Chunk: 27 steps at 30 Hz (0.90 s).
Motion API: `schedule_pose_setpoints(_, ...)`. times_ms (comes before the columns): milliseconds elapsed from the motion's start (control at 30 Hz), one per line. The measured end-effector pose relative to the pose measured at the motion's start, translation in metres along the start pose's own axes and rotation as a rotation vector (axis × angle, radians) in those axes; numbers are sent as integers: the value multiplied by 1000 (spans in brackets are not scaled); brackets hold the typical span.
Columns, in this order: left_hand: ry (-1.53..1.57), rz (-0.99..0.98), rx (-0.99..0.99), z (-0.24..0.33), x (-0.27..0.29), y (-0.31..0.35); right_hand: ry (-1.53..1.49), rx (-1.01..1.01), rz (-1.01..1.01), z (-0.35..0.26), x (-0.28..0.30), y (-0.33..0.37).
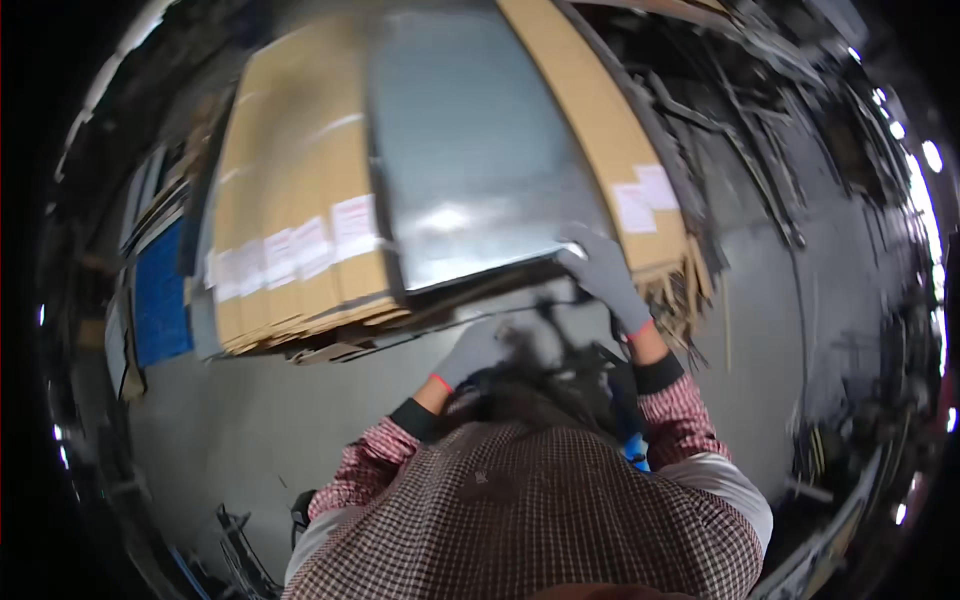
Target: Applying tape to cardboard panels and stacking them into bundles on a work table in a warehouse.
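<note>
A long grey sheet-like panel (480, 150) with a glossy surface lies ahead of me, between stacks of flat brown cardboard. My right hand (605, 278), in a grey glove, is at the panel's near right corner, its fingers bent around the edge. Lower and to the left, my gloved left hand (474, 352) is held just below the panel's near edge. Its fingers are smeared and partly lost against a dark blurred shape, so I cannot make out whether it holds anything.
Layered cardboard with white labels (295, 180) lies left of the panel, and a narrower cardboard stack (590, 110) lies right of it. A blue board (162, 295) stands at the far left. Dark metal bars (750, 150) line the right side above the grey floor (250, 420).
</note>
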<state>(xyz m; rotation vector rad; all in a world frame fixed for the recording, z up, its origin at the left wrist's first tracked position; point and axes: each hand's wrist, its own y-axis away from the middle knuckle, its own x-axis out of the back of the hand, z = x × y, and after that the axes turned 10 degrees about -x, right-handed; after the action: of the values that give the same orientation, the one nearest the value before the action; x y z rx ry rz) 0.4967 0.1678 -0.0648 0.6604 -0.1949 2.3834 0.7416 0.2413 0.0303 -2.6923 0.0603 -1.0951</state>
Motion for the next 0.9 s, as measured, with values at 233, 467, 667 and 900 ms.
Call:
schedule_pose_setpoints(233, 680, 42, 113, 50, -80, -187, -53, -926, -266, 273, 104, 296)
schedule_pose_setpoints(467, 1345, 93, 301, 39, -154, -278, -312, -1089, -237, 234, 135, 260)
schedule_pose_setpoints(667, 1316, 147, 359, 57, -159, -277, 450, -275, 128, 248, 154, 150)
schedule_pose_setpoints(900, 1351, 213, 385, 79, -165, -284, 343, 61, 92, 239, 131, -44)
